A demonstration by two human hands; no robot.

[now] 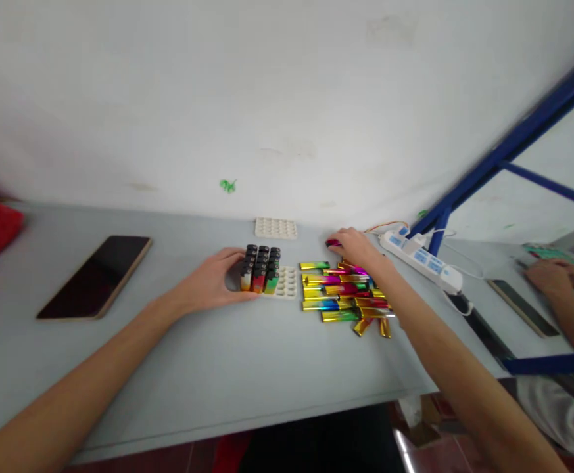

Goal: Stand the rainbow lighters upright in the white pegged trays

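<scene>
Grey table (pixel 192 374) on my remote feed: upright lighters (pixel 261 268) in white tray (pixel 287 282)
Left hand (pixel 220 277) curled beside them, grip I cannot tell; right hand (pixel 354 246) grasping pink lighter (pixel 333 243) beyond shiny pile (pixel 338 289)

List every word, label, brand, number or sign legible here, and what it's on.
No text is legible.
Power strip: blue socket faces, any lettering too small to read.
Black-topped pieces in the tray: pale marks, too small to read.
Wall: green mark, too blurred to read as any word.
Dark-screened device: no lettering visible.
</scene>
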